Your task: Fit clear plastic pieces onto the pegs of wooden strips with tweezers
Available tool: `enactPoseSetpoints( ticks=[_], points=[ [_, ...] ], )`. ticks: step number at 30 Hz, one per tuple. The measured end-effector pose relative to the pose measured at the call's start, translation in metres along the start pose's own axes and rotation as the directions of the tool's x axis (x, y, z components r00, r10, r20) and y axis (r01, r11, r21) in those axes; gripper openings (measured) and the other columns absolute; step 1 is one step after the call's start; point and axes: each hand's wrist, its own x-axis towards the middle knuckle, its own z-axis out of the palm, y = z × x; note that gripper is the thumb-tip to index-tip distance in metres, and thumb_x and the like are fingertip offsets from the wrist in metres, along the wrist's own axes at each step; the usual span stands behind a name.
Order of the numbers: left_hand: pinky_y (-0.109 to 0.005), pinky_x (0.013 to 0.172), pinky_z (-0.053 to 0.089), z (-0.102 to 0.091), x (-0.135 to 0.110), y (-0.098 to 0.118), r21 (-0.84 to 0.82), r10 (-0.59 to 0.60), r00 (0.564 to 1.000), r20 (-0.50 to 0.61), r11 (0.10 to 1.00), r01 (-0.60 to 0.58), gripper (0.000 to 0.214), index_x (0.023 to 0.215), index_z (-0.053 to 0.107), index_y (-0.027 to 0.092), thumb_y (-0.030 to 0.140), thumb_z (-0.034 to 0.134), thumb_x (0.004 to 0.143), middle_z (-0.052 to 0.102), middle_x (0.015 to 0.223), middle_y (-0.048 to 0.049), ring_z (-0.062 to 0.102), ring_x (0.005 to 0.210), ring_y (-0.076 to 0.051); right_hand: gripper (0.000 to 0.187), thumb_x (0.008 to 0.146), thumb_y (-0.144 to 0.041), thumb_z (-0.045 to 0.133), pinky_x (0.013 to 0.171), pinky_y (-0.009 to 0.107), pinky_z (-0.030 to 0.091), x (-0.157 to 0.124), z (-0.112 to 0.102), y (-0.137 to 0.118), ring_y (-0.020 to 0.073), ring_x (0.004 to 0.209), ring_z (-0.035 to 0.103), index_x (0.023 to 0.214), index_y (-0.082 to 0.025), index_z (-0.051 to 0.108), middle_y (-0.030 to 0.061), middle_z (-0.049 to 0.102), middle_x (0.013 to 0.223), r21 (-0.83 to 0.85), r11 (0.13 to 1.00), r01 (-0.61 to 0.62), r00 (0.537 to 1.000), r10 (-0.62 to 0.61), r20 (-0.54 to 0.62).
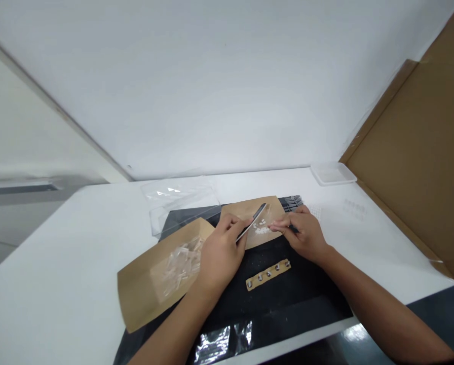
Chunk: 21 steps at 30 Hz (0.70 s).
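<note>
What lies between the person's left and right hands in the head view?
In the head view, a cluster of small white pieces lies on a kraft paper sheet between the left hand and the right hand, beside a slim dark tool held in the left hand.

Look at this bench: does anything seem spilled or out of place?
Small white bits lie loose on the brown paper, like a little spill, next to the black tool in the left hand. Crinkled foil also shows oddly at the near edge of the black mat.
</note>
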Motion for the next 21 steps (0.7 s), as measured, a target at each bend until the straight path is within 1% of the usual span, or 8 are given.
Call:
enactPoseSetpoints(
  ticks=[5,8,10,12,14,16,18,21],
  points=[
    [-0.03,0.07,0.055,-0.001,0.0,0.004,0.078,-0.059,0.998,-0.008,0.995,0.06,0.032,0.132,0.07,0.024,0.031,0.063,0.102,0.073,0.102,-0.0058,0.071,0.081,-0.02,0.011,0.103,-0.029,0.069,0.074,0.035,0.046,0.001,-0.006,0.0,0.0171,0.075,0.078,0.096,-0.027,0.077,-0.0006,0.085,0.093,-0.078,0.996,0.048,0.999,-0.047,0.007],
    [-0.032,0.072,0.053,-0.002,-0.001,0.006,0.136,-0.05,0.998,-0.022,0.989,0.053,0.023,0.119,0.075,0.024,0.032,0.063,0.102,0.072,0.098,-0.006,0.07,0.084,-0.023,0.012,0.104,-0.029,0.068,0.074,0.035,0.046,0.001,-0.009,0.0,0.0172,0.077,0.078,0.096,-0.028,0.077,-0.001,0.085,0.095,-0.076,0.996,0.051,0.999,-0.05,0.01],
    [-0.038,0.079,0.053,-0.004,0.0,0.006,0.162,-0.024,0.999,-0.049,0.986,0.031,0.019,0.111,0.077,0.023,0.034,0.066,0.1,0.072,0.097,-0.0087,0.067,0.093,-0.028,0.012,0.104,-0.031,0.068,0.074,0.036,0.046,0.0,-0.01,0.001,0.0174,0.078,0.079,0.097,-0.029,0.078,-0.0017,0.085,0.096,-0.052,0.998,0.031,1.0,-0.031,0.006],
    [-0.045,0.087,0.052,-0.005,0.002,0.008,0.162,0.006,0.994,-0.11,0.987,0.012,0.017,0.107,0.078,0.022,0.034,0.07,0.097,0.073,0.1,-0.0116,0.063,0.099,-0.033,0.012,0.104,-0.035,0.068,0.074,0.037,0.046,0.0,-0.011,0.001,0.0177,0.078,0.079,0.098,-0.03,0.078,-0.0023,0.085,0.096,-0.031,0.999,0.014,1.0,-0.014,0.003],
    [-0.05,0.093,0.05,-0.006,0.004,0.011,0.107,0.042,0.985,-0.17,0.994,-0.024,0.013,0.103,0.077,0.022,0.032,0.072,0.096,0.074,0.102,-0.0117,0.061,0.1,-0.033,0.013,0.104,-0.036,0.068,0.073,0.037,0.044,0.0,-0.011,0.001,0.0172,0.077,0.079,0.098,-0.031,0.078,-0.0032,0.085,0.096,-0.015,1.0,0.017,1.0,-0.017,0.0],
    [-0.049,0.096,0.049,-0.006,0.004,0.017,-0.009,0.077,0.981,-0.177,0.997,-0.08,0.01,0.101,0.077,0.022,0.027,0.069,0.098,0.075,0.1,-0.0093,0.062,0.099,-0.029,0.012,0.104,-0.036,0.069,0.072,0.037,0.043,0.0,-0.012,0.001,0.0163,0.076,0.079,0.097,-0.03,0.077,-0.0043,0.085,0.096,-0.002,0.999,0.037,0.999,-0.037,-0.009],
    [-0.046,0.095,0.051,-0.003,0.003,0.024,-0.159,0.09,0.988,-0.126,0.981,-0.11,0.012,0.102,0.077,0.023,0.024,0.065,0.1,0.074,0.097,-0.0072,0.064,0.098,-0.026,0.013,0.104,-0.036,0.069,0.071,0.037,0.042,0.0,-0.011,0.0,0.0159,0.076,0.079,0.095,-0.03,0.076,-0.0047,0.085,0.096,-0.006,0.998,0.056,0.998,-0.056,-0.011],
    [-0.041,0.09,0.054,0.002,0.0,0.031,-0.339,0.036,0.998,-0.042,0.94,-0.048,0.016,0.099,0.079,0.023,0.025,0.064,0.102,0.074,0.095,-0.0066,0.067,0.097,-0.024,0.013,0.104,-0.034,0.069,0.071,0.037,0.041,0.0,-0.01,-0.004,0.0156,0.076,0.08,0.094,-0.028,0.075,-0.0045,0.085,0.095,-0.028,0.995,0.097,0.995,-0.097,-0.027]
  ],
)
